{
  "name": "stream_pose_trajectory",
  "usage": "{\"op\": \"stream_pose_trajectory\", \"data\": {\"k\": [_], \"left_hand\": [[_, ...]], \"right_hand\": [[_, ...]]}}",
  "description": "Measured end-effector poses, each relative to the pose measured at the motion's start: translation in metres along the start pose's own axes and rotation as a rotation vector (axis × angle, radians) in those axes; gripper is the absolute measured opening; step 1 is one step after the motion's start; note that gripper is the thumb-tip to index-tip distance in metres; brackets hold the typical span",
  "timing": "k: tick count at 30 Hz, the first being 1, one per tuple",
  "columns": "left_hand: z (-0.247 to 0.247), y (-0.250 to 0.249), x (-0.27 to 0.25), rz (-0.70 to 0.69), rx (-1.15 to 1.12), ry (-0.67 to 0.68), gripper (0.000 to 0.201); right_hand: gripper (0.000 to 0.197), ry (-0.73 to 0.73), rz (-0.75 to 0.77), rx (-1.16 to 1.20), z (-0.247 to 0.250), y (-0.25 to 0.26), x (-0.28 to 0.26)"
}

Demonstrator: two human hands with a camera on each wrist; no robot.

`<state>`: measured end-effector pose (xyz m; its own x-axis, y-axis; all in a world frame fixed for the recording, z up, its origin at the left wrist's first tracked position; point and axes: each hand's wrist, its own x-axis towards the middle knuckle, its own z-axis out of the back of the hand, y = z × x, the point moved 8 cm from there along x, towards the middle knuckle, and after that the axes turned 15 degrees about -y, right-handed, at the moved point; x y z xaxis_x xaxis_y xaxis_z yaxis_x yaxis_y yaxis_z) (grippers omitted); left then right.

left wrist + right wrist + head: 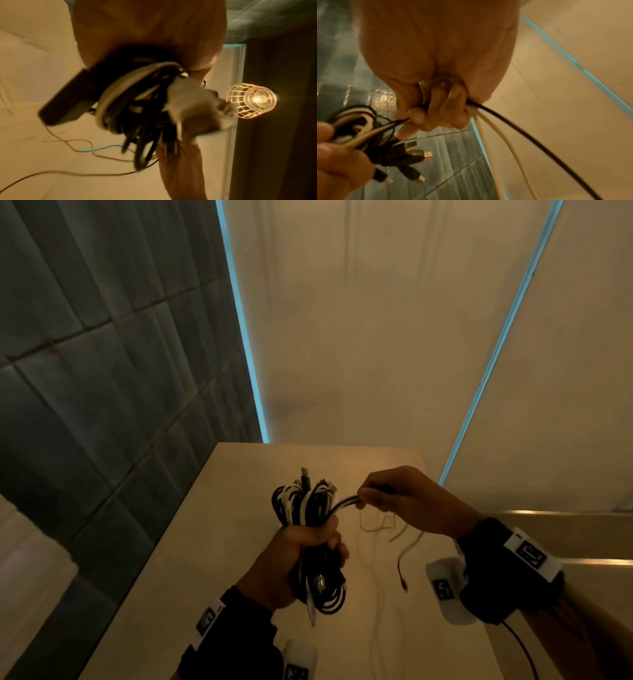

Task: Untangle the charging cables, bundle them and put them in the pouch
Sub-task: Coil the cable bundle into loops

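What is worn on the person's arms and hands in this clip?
The hands are bare: left hand, right hand. Each wrist carries a black cuff with a white band bearing black square-code markings. A white camera pod sits beside each cuff. A thin black cable trails from the right cuff.

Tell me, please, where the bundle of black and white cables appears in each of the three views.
Head: the cable bundle is at lower centre, gripped by the left hand.
Left wrist: the bundle fills the centre, blurred, under the palm.
Right wrist: the bundle is at lower left, its USB plugs hanging.
Shared landmark: the blue light strip.
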<state>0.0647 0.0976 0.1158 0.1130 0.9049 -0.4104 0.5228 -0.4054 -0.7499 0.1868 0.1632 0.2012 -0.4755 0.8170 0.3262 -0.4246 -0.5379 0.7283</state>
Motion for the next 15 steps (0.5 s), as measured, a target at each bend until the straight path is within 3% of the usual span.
{"op": "stream_pose_trajectory", "data": {"k": [4,6,11,15], "left_hand": [[0.009,0.002,0.01,-0.02,-0.02,-0.099,0.028],[0.01,0.002,0.012,-0.05,-0.034,-0.13,0.03],[0.016,0.01,0.025,-0.074,-0.05,-0.208,0.046],[0.004,0.016,0.028,-0.066,-0.041,-0.199,0.057]], "right_hand": [[0.022,-0.01,-0.353,0.285,-0.01,-0.025,-0.017],[0.018,-0.08,-0.43,0.348,-0.008,-0.032,-0.026],[0.008,-0.424,-0.482,0.343,-0.002,-0.032,-0.043],[0.006,-0.597,-0.305,0.198,-0.008,0.008,-0.043]]}}
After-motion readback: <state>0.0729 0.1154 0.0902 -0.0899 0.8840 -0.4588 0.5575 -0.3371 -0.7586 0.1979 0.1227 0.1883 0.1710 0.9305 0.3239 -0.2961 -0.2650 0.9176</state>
